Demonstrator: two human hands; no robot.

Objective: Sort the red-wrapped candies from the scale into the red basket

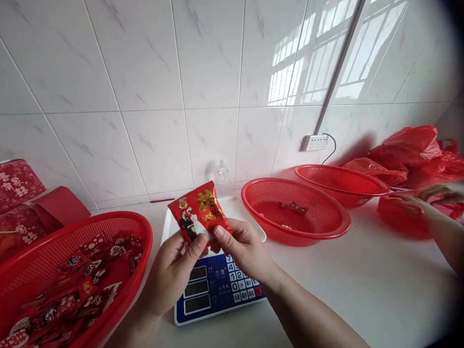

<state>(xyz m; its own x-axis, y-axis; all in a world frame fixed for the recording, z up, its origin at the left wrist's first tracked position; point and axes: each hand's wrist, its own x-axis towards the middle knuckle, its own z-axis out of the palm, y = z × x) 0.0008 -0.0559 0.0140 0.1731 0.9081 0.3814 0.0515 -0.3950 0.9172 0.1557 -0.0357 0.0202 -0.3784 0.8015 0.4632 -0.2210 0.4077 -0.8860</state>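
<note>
Between my two hands is a small red candy packet (199,212) with gold lettering and a picture of a couple. My left hand (174,270) pinches its lower left edge, thumb on the front. On the lower right corner, my right hand (246,246) grips it the same way. The packet is tilted and held above a digital scale (217,311) with a white pan and a blue keypad panel. To the left, a red plastic basket (143,241) holds many small red wrapped packets (78,290).
Right of the scale stands a red basket (250,193) with a few packets, another red basket (308,170) behind it. A clear bottle (223,171) is by the wall. Red bags (406,150) lie far right, near another person's hands (431,203). Red boxes (21,179) stand left.
</note>
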